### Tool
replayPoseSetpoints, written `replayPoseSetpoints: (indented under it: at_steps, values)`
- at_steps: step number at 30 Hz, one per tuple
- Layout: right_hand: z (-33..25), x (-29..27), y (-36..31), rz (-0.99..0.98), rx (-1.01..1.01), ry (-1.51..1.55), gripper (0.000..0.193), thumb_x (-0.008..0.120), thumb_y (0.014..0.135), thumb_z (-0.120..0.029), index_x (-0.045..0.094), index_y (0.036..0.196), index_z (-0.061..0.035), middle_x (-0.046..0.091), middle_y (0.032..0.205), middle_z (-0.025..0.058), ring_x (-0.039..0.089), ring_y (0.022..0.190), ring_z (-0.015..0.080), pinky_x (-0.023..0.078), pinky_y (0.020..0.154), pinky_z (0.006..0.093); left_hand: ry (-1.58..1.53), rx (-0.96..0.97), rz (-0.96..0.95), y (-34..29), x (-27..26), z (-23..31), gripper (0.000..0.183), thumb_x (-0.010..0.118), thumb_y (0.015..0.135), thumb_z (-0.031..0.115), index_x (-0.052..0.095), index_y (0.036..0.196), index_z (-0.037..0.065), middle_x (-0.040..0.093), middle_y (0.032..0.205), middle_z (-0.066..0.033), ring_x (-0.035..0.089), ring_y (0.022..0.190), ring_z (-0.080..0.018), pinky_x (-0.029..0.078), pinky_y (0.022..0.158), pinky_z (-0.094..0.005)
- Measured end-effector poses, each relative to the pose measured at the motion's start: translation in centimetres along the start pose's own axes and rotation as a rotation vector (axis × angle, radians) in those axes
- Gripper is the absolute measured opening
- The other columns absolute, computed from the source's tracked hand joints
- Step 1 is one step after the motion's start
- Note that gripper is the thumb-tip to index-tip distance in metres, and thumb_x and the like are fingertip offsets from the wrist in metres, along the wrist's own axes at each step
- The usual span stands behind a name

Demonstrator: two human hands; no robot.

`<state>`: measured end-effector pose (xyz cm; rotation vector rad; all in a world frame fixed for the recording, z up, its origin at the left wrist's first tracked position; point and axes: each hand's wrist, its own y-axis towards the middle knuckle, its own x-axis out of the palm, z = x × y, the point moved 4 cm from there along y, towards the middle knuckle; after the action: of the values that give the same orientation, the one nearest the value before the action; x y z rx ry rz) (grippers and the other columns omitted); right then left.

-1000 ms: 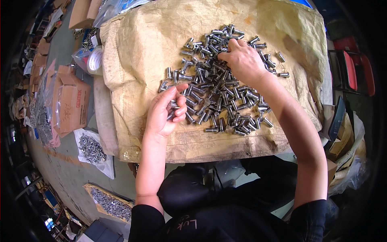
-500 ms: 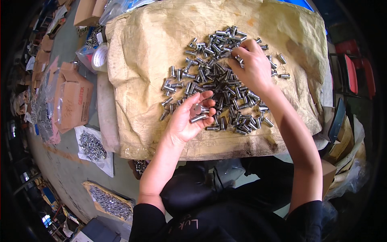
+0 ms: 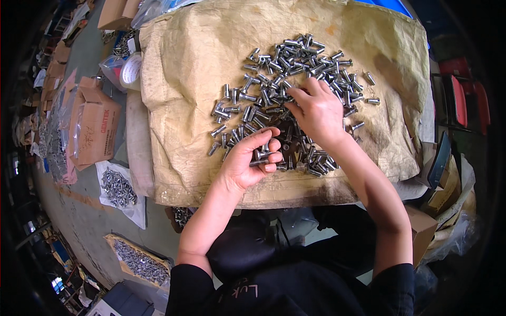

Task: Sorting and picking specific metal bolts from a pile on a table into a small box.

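Observation:
Many shiny metal bolts (image 3: 287, 58) with flared heads lie in a loose pile across the middle of a tan woven sheet (image 3: 195, 68). My left hand (image 3: 247, 162) is palm up at the pile's near edge, its fingers curled round a few bolts (image 3: 262, 156); the bolts' ends show between thumb and fingers. Over the right middle of the pile, my right hand (image 3: 319, 110) is palm down with fingers bent. A gap shows between its thumb and forefinger, and I see no bolt held there. The palm side and other fingertips are hidden.
At the left stand a cardboard box (image 3: 95, 126) and a roll of white tape (image 3: 130, 71). Lower left, metal parts lie on a white sheet (image 3: 138, 213) and in a shallow tray (image 3: 126, 268). Red chairs (image 3: 457, 100) stand at the right.
My right hand has moved nearer and a little left, from the pile's far right toward my left hand. The left fingers have curled further round the bolts.

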<state>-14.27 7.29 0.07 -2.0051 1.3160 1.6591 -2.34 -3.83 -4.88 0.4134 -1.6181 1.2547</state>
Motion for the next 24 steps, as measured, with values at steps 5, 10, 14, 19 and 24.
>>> replayPoseSetpoints:
  at_steps: [5, 10, 14, 19, 24]
  values:
    - [-0.4, 2.9, 0.9, -0.107, -0.089, -0.119, 0.014, 0.059, 0.07, -0.012, 0.064, 0.083, -0.0125, 0.051, 0.083, 0.0057, 0.055, 0.08, 0.0228, 0.049, 0.064, 0.0338, 0.046, 0.004, -0.003, -0.1, -0.9, 0.1, 0.018, 0.056, 0.087, 0.021, 0.056, 0.097, 0.007, 0.044, 0.06, 0.0018, 0.044, 0.055, -0.0118, 0.033, 0.045, -0.0237]
    - [0.6, 2.4, 2.0, -0.131, 0.078, -0.184, 0.027, 0.06, 0.076, -0.017, 0.062, 0.103, -0.0199, 0.05, 0.09, 0.0085, 0.056, 0.082, 0.0248, 0.05, 0.063, 0.0345, 0.166, 0.122, 0.058, -1.1, -0.4, 1.3, 0.023, 0.054, 0.088, 0.018, 0.055, 0.106, 0.006, 0.043, 0.059, 0.0014, 0.043, 0.052, -0.0115, 0.031, 0.044, -0.023]
    - [-0.1, 2.8, 1.7, -0.057, 0.071, -0.236, 0.032, 0.062, 0.077, -0.022, 0.059, 0.109, -0.022, 0.049, 0.092, 0.0103, 0.056, 0.083, 0.0267, 0.05, 0.064, 0.0342, 0.217, 0.209, 0.077, -1.7, -0.3, 2.2, 0.028, 0.052, 0.088, 0.016, 0.053, 0.114, 0.004, 0.042, 0.058, 0.0012, 0.043, 0.051, -0.011, 0.03, 0.043, -0.022]
    - [-3.5, 3.9, 0.4, -0.206, -0.167, -0.114, 0.05, 0.058, 0.067, -0.005, 0.06, 0.114, -0.022, 0.05, 0.105, 0.0115, 0.056, 0.084, 0.0253, 0.051, 0.064, 0.0322, 0.217, 0.239, 0.105, -1.8, -1.0, 2.6, 0.027, 0.052, 0.088, 0.017, 0.054, 0.111, 0.003, 0.042, 0.058, 0.0011, 0.042, 0.05, -0.0109, 0.031, 0.042, -0.022]
    - [-4.7, 1.8, -1.3, -0.282, -0.187, 0.041, 0.036, 0.062, 0.074, -0.01, 0.062, 0.109, -0.0192, 0.05, 0.111, 0.0106, 0.058, 0.089, 0.0244, 0.052, 0.062, 0.0312, 0.17, 0.322, 0.093, -3.9, -1.5, 4.2, 0.026, 0.052, 0.088, 0.019, 0.056, 0.109, 0.004, 0.043, 0.058, 0.0017, 0.043, 0.049, -0.0104, 0.031, 0.042, -0.0219]
